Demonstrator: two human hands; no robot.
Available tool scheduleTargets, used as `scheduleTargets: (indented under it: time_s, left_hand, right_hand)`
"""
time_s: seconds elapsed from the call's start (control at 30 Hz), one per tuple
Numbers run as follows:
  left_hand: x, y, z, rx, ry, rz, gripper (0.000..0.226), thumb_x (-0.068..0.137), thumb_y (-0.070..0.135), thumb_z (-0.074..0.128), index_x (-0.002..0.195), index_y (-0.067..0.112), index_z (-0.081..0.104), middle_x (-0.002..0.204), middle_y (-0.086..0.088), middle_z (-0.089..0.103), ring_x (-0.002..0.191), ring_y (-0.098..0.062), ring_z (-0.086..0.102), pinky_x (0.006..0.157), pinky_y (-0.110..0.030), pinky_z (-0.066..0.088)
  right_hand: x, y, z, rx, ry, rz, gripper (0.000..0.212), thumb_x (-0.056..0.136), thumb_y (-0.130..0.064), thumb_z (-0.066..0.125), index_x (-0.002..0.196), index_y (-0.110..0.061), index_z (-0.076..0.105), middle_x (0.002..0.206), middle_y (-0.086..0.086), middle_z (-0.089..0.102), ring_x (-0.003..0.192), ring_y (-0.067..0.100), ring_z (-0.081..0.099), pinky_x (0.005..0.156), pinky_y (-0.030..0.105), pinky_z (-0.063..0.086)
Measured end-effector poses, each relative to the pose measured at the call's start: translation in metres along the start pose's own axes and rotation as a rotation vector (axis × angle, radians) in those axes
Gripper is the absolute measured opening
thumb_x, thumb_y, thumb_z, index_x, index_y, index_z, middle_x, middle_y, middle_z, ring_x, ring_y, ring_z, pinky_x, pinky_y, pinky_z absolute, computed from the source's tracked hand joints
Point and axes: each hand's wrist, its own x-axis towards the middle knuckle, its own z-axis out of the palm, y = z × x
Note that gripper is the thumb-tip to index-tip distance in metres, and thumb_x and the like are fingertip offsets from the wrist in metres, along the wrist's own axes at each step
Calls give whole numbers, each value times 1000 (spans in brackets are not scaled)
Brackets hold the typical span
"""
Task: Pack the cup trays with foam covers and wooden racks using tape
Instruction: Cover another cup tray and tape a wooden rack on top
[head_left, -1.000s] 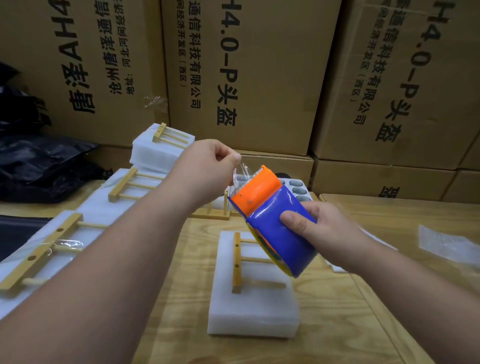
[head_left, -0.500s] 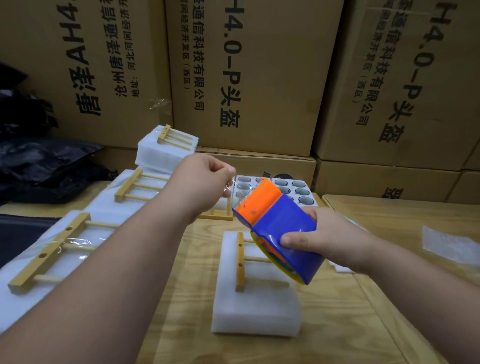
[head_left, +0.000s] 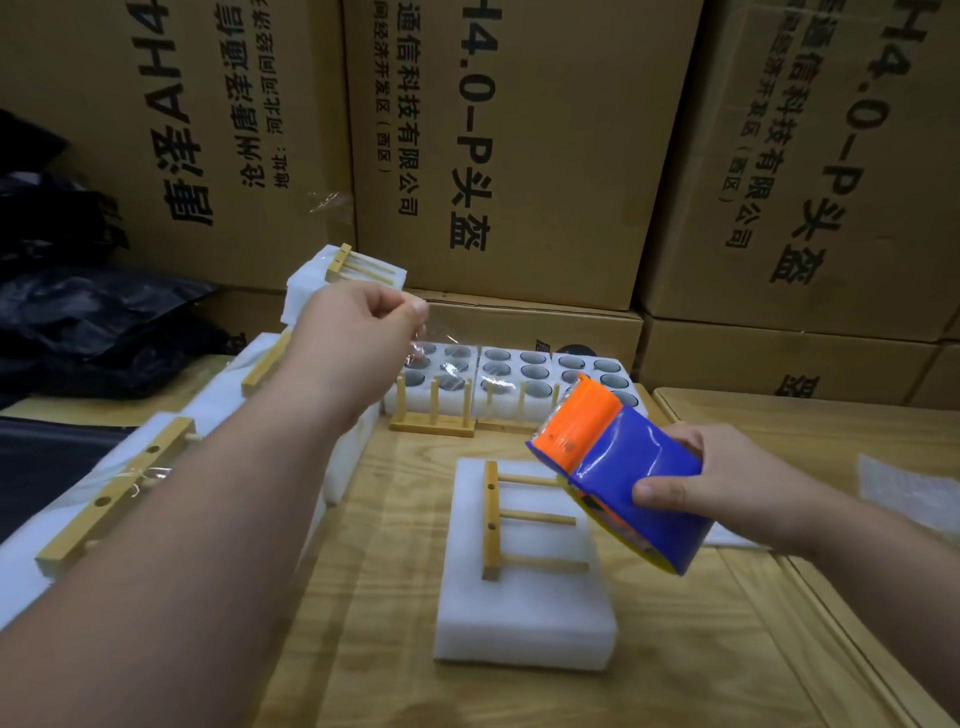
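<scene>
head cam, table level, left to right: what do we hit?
Black plastic bags → long white foam strip with wooden racks → left hand pinching clear tape → white foam block topped by a wooden rack → blue and orange tape dispenser → right hand gripping it → clear plastic sheet.

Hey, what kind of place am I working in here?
Probably a warehouse packing station: stacked printed cartons behind a plywood table, foam cup trays, and a tape dispenser.
</scene>
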Motion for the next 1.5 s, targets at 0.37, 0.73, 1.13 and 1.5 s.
scheduleTargets:
  time_s: [0.37, 0.73, 1.13, 1.5]
  left_hand:
    - [-21, -69, 25, -409, 54, -470, 14, 97, 17, 65, 85, 11, 67, 63, 3, 67, 50, -7, 60, 43, -16, 41]
    - [-58, -139, 51, -597, 59, -762, 20, 101, 13, 59, 82, 8, 62, 68, -1, 60, 45, -2, 57, 38, -11, 35]
    - [-67, -169, 65, -564, -12, -919, 28, 103, 14, 53, 76, 13, 58, 61, 2, 55, 39, 1, 50, 37, -10, 33]
    - [-89, -176, 79, -66, -22, -712, 18, 92, 23, 66, 81, 14, 76, 64, 1, 73, 59, -19, 68, 58, -28, 55]
  right_hand:
    - [38, -34, -30, -273, 321, 41, 59, 100, -52, 51, 51, -22, 60, 48, -2, 58, 40, 10, 52, 53, 29, 38]
    - [78, -36, -24, -547, 83, 131, 58, 95, -62, 51, 63, -17, 67, 59, 3, 67, 47, 9, 58, 51, 29, 42]
    - [99, -35, -12, -640, 0, 149, 57, 94, -63, 52, 69, -17, 71, 63, -3, 70, 54, 10, 66, 53, 28, 45]
    - [99, -27, -7, -665, -54, 205, 56, 95, -61, 53, 78, -12, 73, 68, 2, 72, 64, 21, 70, 59, 35, 51]
